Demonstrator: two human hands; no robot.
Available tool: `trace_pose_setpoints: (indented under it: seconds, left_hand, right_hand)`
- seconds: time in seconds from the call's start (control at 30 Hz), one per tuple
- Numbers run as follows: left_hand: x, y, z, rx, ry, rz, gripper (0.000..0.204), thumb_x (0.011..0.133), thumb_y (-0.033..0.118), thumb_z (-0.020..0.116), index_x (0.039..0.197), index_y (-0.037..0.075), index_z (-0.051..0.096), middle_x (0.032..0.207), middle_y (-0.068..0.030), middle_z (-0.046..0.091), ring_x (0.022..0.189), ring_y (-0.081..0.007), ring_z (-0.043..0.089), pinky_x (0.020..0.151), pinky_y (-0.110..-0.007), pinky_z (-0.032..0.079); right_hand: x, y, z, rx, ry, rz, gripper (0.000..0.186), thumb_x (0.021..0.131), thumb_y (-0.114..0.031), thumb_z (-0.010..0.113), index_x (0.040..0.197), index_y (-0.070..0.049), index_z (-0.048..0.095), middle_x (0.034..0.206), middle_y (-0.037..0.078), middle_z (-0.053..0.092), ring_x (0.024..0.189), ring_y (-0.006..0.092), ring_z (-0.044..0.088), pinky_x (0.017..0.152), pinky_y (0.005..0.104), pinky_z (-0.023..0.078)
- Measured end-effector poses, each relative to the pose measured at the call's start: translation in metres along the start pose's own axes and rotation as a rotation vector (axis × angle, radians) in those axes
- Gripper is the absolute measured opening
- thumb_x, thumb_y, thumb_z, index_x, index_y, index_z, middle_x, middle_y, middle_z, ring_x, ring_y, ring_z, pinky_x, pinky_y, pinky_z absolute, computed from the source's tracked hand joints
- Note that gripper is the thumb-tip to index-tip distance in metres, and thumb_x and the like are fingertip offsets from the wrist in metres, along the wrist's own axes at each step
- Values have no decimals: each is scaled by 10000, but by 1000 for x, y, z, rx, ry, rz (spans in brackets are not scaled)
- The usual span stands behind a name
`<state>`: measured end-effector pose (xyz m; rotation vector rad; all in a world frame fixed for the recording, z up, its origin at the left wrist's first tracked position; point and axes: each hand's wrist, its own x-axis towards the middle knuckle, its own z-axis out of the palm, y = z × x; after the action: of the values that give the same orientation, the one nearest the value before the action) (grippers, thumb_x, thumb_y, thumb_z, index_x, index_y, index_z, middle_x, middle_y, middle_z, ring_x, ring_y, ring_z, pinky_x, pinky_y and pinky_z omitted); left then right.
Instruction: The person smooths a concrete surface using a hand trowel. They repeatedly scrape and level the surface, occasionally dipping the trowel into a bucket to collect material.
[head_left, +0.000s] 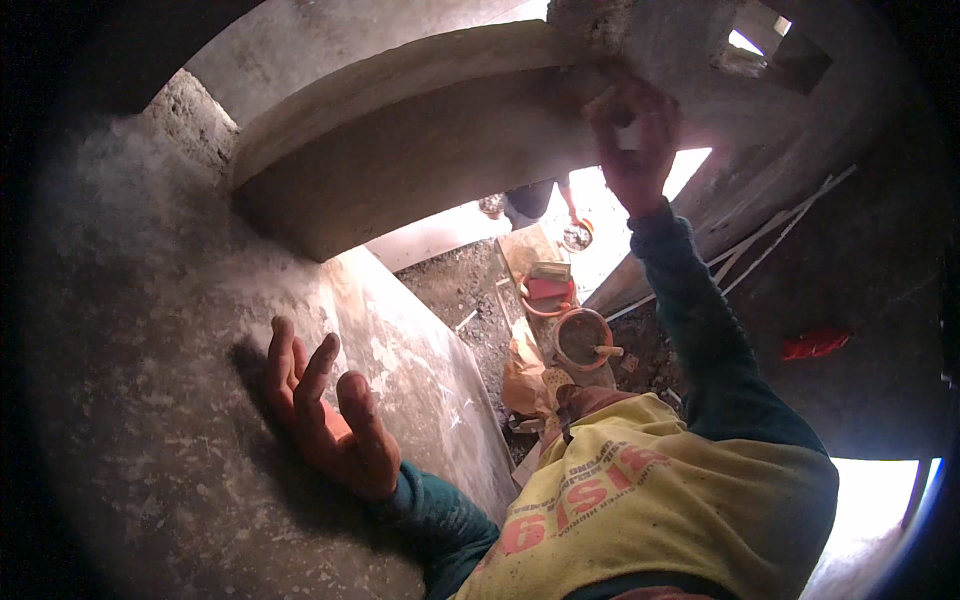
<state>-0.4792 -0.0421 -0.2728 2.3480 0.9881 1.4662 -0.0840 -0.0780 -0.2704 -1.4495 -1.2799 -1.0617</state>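
Note:
My left hand (pixel 335 425) is beside the rough grey plastered wall (pixel 150 350), holding nothing, its fingers apart and slightly bent. Overhead, my right hand (pixel 637 130) reaches up to the right end of a concrete beam (pixel 420 150). Its fingers and thumb curl toward each other, with a small gap showing between them. Shadow and blur hide whether something small is pinched there. Whether the fingertips touch the concrete, I cannot tell.
Below stands a board (pixel 532 250) with an orange-rimmed basin (pixel 583 312) of grey mix and a bucket (pixel 547 288) holding something red. Another person (pixel 530 200) reaches to a round container (pixel 578 236). Thin strips (pixel 780 225) lean at right. Rubble (pixel 455 285) covers the ground.

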Motion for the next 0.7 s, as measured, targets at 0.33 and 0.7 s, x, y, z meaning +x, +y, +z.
trace_pose_setpoints:
  seconds: [0.33, 0.7]
  left_hand:
    - [3, -2, 4, 23, 13, 34, 353, 1055, 361, 558, 1221, 78, 688, 1484, -263, 499, 1377, -413, 507, 1106, -588, 462]
    - [6, -10, 1, 203, -10, 136, 348, 1054, 354, 534, 1244, 108, 691, 1453, -259, 557, 1341, -422, 551, 1045, -594, 513]
  right_hand:
    - [27, -11, 1, 201, -368, -256, 498, 902, -287, 768, 1335, -78, 637, 1224, 147, 679, 1059, 329, 657, 887, 456, 522]
    - [178, -11, -56, 268, -951, 235, 345, 979, -312, 706, 1205, -56, 656, 1023, 80, 702, 728, 140, 629, 548, 277, 477]
